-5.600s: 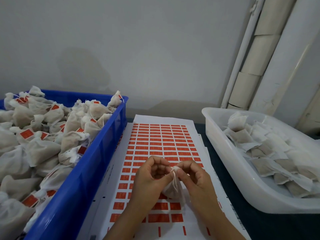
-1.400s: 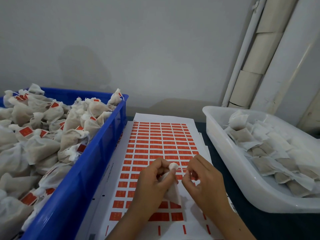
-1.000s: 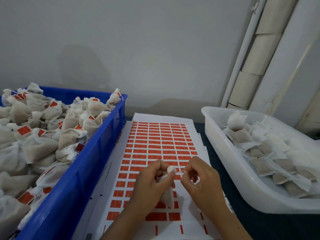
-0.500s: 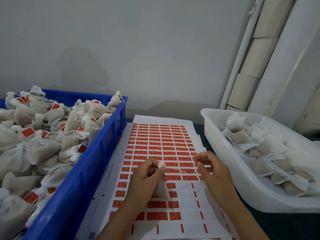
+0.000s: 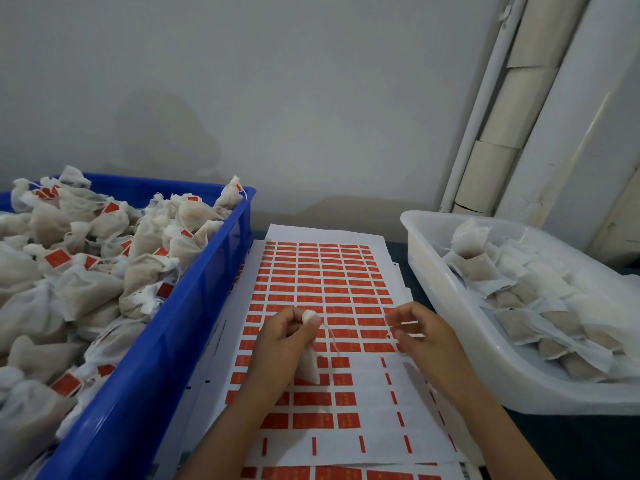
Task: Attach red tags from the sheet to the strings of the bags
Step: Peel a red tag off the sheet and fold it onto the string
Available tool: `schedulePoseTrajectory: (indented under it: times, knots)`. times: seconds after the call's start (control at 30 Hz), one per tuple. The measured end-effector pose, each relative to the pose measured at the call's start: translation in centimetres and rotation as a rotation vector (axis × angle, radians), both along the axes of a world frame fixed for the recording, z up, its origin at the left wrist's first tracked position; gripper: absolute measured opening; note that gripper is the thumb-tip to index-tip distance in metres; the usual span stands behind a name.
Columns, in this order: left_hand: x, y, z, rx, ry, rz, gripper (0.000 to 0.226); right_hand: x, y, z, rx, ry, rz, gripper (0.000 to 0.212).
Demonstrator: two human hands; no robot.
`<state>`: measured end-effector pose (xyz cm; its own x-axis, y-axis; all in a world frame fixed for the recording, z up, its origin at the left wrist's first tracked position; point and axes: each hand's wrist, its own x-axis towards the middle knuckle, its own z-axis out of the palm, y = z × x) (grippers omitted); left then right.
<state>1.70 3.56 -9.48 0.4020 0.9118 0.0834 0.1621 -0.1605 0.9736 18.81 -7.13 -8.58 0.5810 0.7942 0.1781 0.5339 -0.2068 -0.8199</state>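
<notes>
One bag (image 5: 309,366) hanging neck-up, pinched in left hand (image 5: 284,341); right hand (image 5: 420,336) pinching red tag (image 5: 401,323).

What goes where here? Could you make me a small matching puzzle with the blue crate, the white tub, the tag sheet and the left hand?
Things:
1. blue crate
2. white tub
3. tag sheet
4. left hand

Descriptions:
A. grips one bag with its string hanging loose
B. lies flat between the two containers
C. holds bags that carry red tags
D. holds flat bags with no red tags showing

Pairs: 1-C, 2-D, 3-B, 4-A
</notes>
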Motion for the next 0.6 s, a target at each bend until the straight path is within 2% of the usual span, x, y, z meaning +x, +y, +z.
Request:
schedulePoseTrajectory:
  times: [0.13,0.27,0.5,0.53,0.6]
  knots:
    - [-0.3,0.2,0.7,-0.008,0.066,0.021,0.024,-2.3,-0.1,-0.2,-0.168,-0.040,0.181,0.012]
    - [-0.9,1.0,1.2,-0.084,0.115,0.108,0.029,-4.3,-0.8,-0.4,-0.218,-0.021,0.261,0.016]
    - [-2.9,2.2,3.6,-0.266,0.326,0.222,0.025,-8.6,-1.8,-0.5,-0.397,-0.191,0.528,0.048]
    - [-3.5,2.0,3.8,-0.301,0.323,0.219,0.022,-9.3,-1.7,-0.6,-0.406,-0.222,0.567,0.053]
    - [-4.6,1.2,3.8,-0.334,0.205,0.219,0.020,-10.4,-1.6,-1.0,-0.396,-0.341,0.610,0.061]
